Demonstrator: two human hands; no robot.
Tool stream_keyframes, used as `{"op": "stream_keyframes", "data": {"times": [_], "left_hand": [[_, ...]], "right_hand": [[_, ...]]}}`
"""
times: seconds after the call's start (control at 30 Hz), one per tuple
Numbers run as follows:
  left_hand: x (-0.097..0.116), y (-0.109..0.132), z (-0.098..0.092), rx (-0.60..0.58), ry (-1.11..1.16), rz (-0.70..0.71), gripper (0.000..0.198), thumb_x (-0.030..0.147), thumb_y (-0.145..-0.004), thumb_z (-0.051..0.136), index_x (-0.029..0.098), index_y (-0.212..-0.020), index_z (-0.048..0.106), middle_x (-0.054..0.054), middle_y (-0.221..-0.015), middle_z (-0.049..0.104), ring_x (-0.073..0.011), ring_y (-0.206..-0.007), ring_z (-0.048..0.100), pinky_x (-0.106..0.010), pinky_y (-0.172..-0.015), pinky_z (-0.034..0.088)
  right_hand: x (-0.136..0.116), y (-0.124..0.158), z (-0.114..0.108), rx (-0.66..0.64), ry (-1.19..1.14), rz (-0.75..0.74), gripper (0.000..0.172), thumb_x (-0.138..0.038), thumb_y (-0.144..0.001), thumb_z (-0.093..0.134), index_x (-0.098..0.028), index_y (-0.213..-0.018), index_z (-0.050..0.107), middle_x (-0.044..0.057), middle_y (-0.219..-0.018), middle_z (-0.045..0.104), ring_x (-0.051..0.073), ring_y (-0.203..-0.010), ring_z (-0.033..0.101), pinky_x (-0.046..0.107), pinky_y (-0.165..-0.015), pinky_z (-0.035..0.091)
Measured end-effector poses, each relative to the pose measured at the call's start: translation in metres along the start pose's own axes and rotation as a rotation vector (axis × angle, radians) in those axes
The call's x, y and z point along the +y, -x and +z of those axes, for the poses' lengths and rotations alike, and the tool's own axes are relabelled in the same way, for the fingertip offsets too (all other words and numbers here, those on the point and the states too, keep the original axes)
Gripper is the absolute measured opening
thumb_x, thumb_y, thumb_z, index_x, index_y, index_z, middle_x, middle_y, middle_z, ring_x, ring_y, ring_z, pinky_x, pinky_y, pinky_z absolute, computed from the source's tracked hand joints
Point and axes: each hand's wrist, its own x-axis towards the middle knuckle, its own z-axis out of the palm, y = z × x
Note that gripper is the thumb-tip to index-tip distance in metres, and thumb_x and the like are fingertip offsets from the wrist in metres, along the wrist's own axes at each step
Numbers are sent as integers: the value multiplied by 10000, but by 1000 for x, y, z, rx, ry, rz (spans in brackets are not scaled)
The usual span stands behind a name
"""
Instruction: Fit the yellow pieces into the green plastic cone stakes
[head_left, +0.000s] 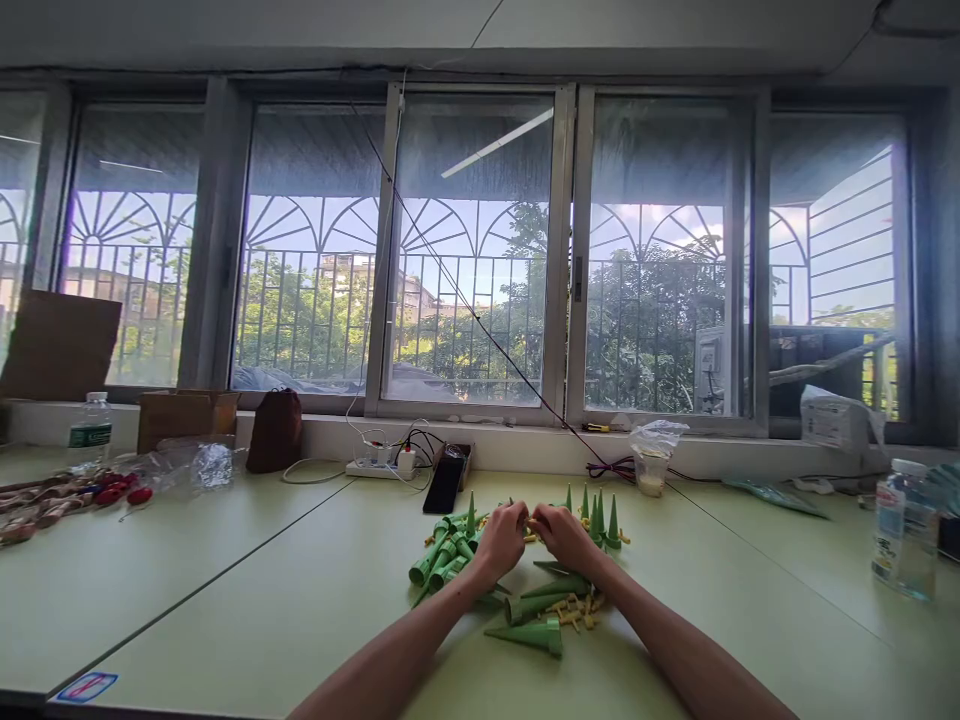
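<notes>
Both hands meet over the middle of the table, fingertips almost touching. My left hand (504, 537) is closed in a pinch, and what it grips is hidden by the fingers. Closed opposite it is my right hand (562, 532); a bit of yellow shows at its fingertips, too small to make out. Left of them lies a heap of hollow green plastic spikes (442, 562). Beyond my right hand, several green spikes (598, 518) stand point up with yellow parts at their bases. Between my forearms lie a loose green spike (529, 635) and small branched yellow plastic pieces (576, 610).
Behind the hands are a dark phone (444, 485), a power strip (379, 466) with cables and a plastic-wrapped cup (654, 462). A clear bottle (905, 530) stands at right. Wooden and red items (67, 500), a brown pouch (274, 432) and a cardboard box (185, 420) are at left.
</notes>
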Motion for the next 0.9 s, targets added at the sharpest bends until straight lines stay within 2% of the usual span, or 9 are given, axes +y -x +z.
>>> {"op": "stream_keyframes", "data": {"times": [0.3,0.63,0.77,0.9], "left_hand": [[-3,0,2,0,2,20,223,128,-904,408,176,-833,613,-46,-790,608,-164,-752,561,-239,-684,348],[-2,0,2,-13,7,9,226,101,-882,416,183,-852,625,-55,-823,626,-176,-782,574,-248,-699,361],[-3,0,2,-9,16,0,217,105,-891,420,177,-867,624,-58,-831,623,-174,-788,571,-250,-705,356],[-4,-1,2,-3,1,-4,206,109,-888,425,176,-854,616,-52,-821,613,-167,-770,565,-245,-685,344]], "right_hand": [[-2,0,-2,-37,49,18,220,-273,-960,483,-165,-821,615,59,-783,678,152,-718,605,230,-608,303],[-2,0,-2,-46,134,20,318,-300,-991,425,-166,-761,599,75,-751,675,148,-669,595,256,-571,254],[-1,0,-1,-43,107,26,310,-331,-986,425,-170,-788,601,68,-757,668,155,-682,592,247,-576,270],[-4,1,-3,-22,44,-8,210,-306,-951,468,-171,-854,596,49,-771,656,155,-701,579,228,-613,310]]}}
